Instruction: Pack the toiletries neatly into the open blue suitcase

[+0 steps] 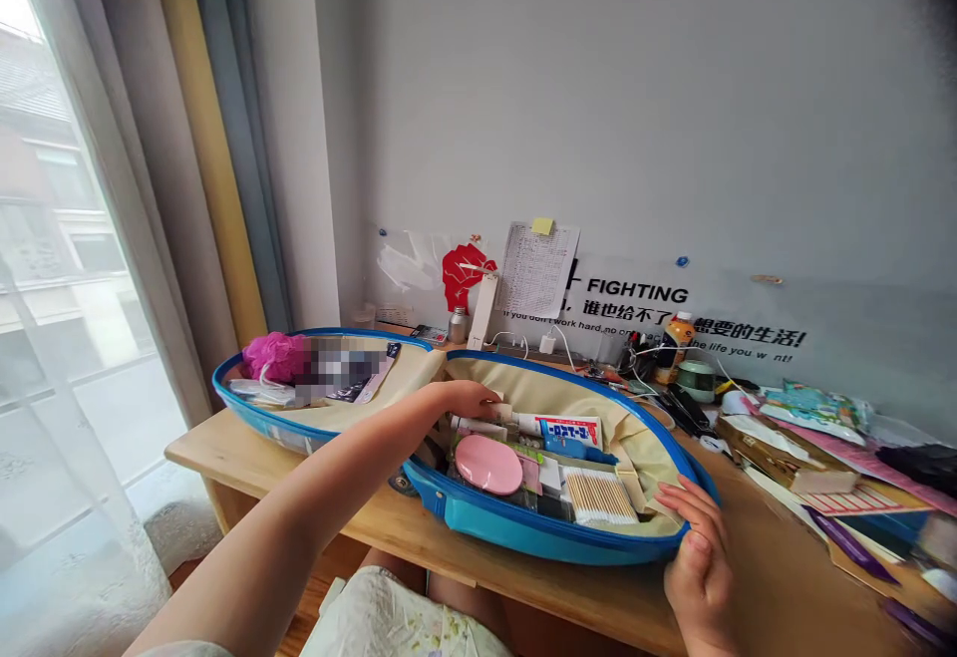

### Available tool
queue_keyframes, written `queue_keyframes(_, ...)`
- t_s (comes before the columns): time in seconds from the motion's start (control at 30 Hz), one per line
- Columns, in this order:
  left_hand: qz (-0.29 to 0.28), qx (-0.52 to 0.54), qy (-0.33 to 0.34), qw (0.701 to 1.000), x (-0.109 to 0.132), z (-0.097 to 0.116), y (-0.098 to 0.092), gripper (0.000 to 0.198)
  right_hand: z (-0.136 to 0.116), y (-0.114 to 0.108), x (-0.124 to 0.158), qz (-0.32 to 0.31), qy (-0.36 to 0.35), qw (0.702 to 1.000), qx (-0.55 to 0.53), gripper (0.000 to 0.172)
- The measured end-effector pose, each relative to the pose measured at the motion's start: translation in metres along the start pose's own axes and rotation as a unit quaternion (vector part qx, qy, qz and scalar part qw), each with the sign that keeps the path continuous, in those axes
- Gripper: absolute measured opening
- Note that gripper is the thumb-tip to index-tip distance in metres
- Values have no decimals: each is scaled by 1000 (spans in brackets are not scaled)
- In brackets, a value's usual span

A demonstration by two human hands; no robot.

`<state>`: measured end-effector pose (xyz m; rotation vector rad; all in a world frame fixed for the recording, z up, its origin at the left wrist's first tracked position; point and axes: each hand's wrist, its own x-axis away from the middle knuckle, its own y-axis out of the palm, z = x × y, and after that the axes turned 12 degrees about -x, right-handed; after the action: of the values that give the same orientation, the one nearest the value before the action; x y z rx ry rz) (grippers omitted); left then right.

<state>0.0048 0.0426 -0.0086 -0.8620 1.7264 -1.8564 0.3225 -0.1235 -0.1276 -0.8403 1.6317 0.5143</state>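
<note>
A blue suitcase lies open on the desk, its two halves spread side by side. My left hand reaches into the right half, fingers closed by the end of a white tube; whatever they pinch is hidden. At the right end, my right hand grips the suitcase rim, fingers inside and thumb outside. Packed in this half are a toothpaste box, a pink oval case, a pack of cotton swabs and a blue item. A beige strap lies beside the swabs.
The left half holds a magenta bath puff and a blurred-out packet. Behind the suitcase stand a silver bottle and a white upright stand. An orange-labelled bottle, cables and piled packages crowd the desk's right side.
</note>
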Motion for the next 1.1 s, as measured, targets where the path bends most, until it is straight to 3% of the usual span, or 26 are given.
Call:
queue_keyframes(0.3, -2, 27, -3, 1000, -5, -5, 11, 30, -2, 1, 0, 14, 26, 1000, -7, 47)
queue_keyframes(0.63, 16, 38, -34, 999, -1, -6, 8, 27, 1, 0, -1, 6, -6, 1000, 7, 45)
queue_keyframes(0.73, 49, 40, -53, 997, 0, -3, 5, 28, 2, 0, 0, 7, 6, 1000, -2, 46)
queue_keyframes(0.83, 125, 35, -98, 987, 1, -5, -5, 38, 2, 0, -1, 6, 8, 1000, -8, 46)
queue_keyframes(0.97, 212, 9, -199, 957, 17, -38, -23, 49, 1, 0, -2, -4, -8, 1000, 0, 44)
queue_keyframes(1.1, 189, -48, -325, 925, 61, -100, -21, 46, 0, -1, -1, -6, -7, 1000, 3, 43)
